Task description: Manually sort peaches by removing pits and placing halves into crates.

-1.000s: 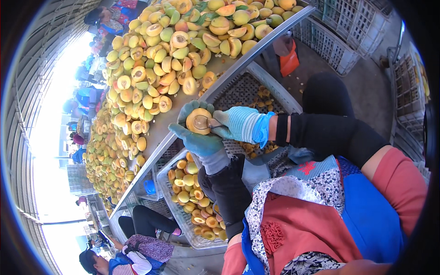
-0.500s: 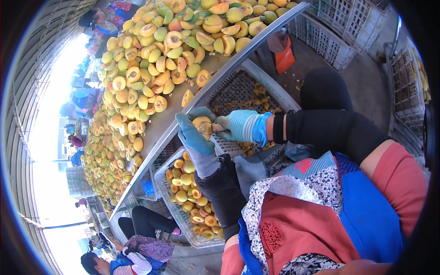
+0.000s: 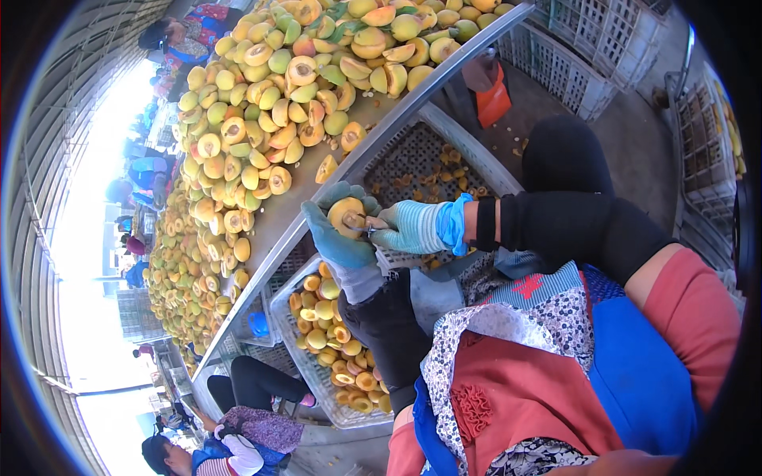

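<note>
Left hand (image 3: 337, 238) in a dark teal rubber glove, fingers curled and clamped around a halved yellow-orange peach (image 3: 347, 214), cut face turned up. Fruit held in the air just off the metal rim of the long sorting table (image 3: 274, 218), above the gap between two crates. Right hand (image 3: 413, 228) in a pale blue striped knit glove with bright blue cuff, fingers closed together on a small metal pitting tool (image 3: 367, 228); tip touching the pit hollow of the held half. Black sleeves on both forearms.

On the table: a dense heap of whole and halved yellow-green peaches (image 3: 270, 95), stretching away to the left. Beyond the hands, a grey perforated plastic crate (image 3: 444, 131) with scattered brown pits and scraps on its floor. Below the hands, a white plastic crate (image 3: 290, 289) filled with pitted peach halves. Stacked pale lattice crates (image 3: 603, 40) at upper right. Other workers seated along the far side and at lower left; their hands too small to judge.
</note>
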